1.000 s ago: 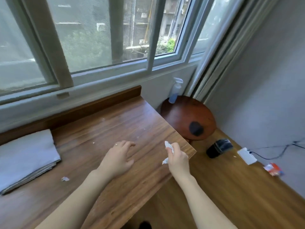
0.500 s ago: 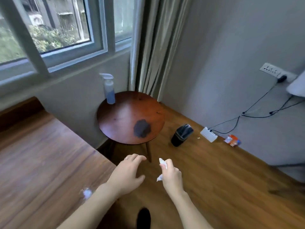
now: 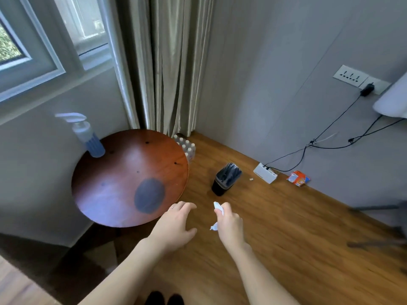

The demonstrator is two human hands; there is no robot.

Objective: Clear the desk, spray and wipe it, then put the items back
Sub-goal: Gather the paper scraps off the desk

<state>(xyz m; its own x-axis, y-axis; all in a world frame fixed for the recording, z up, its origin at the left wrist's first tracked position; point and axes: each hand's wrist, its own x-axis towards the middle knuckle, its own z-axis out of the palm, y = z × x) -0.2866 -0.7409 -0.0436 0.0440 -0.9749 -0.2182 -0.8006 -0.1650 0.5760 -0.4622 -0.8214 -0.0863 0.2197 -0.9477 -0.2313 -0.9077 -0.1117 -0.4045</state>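
My right hand (image 3: pixel 230 225) grips a crumpled white scrap of paper (image 3: pixel 218 208) that sticks out above and below the fist, over the wooden floor. My left hand (image 3: pixel 176 223) hangs beside it, empty, fingers loosely spread, at the front edge of a round wooden stool (image 3: pixel 114 194). A spray bottle (image 3: pixel 88 137) with blue liquid stands on the stool's far left rim. A dark flat patch (image 3: pixel 149 199) lies on the stool's near side. Only a corner of the wooden desk (image 3: pixel 13 285) shows at the bottom left.
A small black waste bin (image 3: pixel 225 179) stands on the floor ahead of my hands. Behind it lie a white power strip (image 3: pixel 264 172) with black cables and an orange packet (image 3: pixel 298 178). Several small bottles (image 3: pixel 186 146) sit by the curtain (image 3: pixel 163 62). Grey walls close the corner.
My view has swung right, away from the desk, toward the stool and the bin. Both hands have moved off the desk and now hang over the floor, the right still holding the paper scrap.
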